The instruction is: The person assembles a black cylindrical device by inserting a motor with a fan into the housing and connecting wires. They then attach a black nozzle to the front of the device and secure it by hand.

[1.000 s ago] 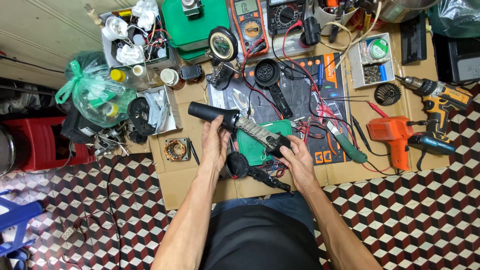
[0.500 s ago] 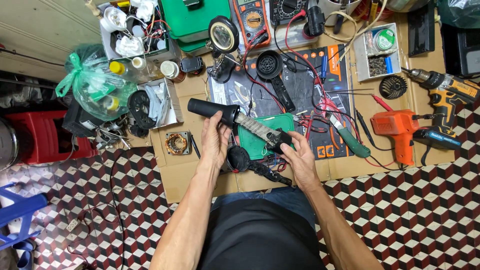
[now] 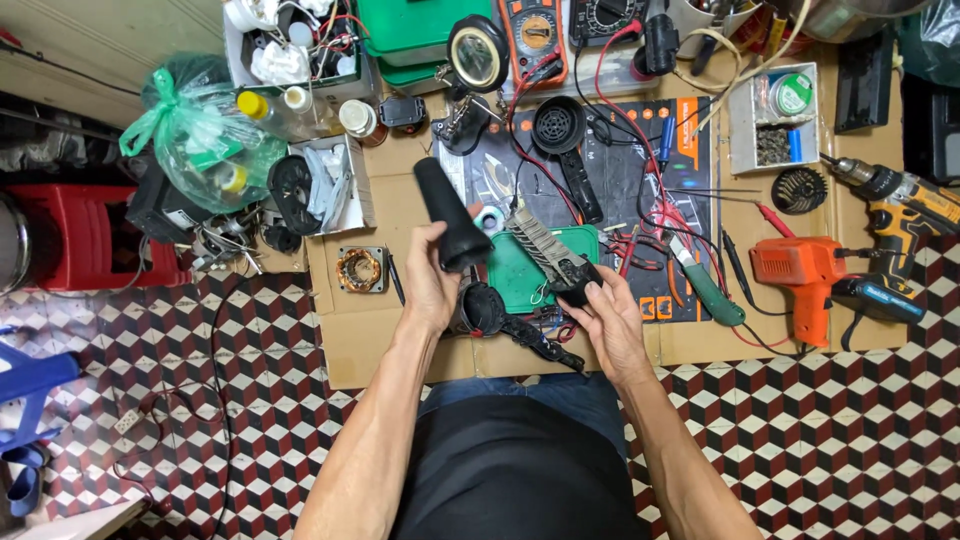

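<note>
Black tapered housing [image 3: 449,212] gripped by closed left hand [image 3: 432,283], raised above cardboard [image 3: 360,330]. Finned heating core [image 3: 548,257] pinched in right hand [image 3: 606,322], just right, over green mat [image 3: 515,275].

Black tapered plastic housing [image 3: 450,215] in the left grip [image 3: 432,285]; grey finned heating element [image 3: 540,248] by the right grip [image 3: 605,318]; beyond, green mat [image 3: 515,275], orange heat gun [image 3: 800,270]; red-white-black cube-patterned floor [image 3: 850,440].

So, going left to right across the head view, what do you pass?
Red crate → green plastic bag → copper-wound stator → left hand → right hand → orange tool → cordless drill.
</note>
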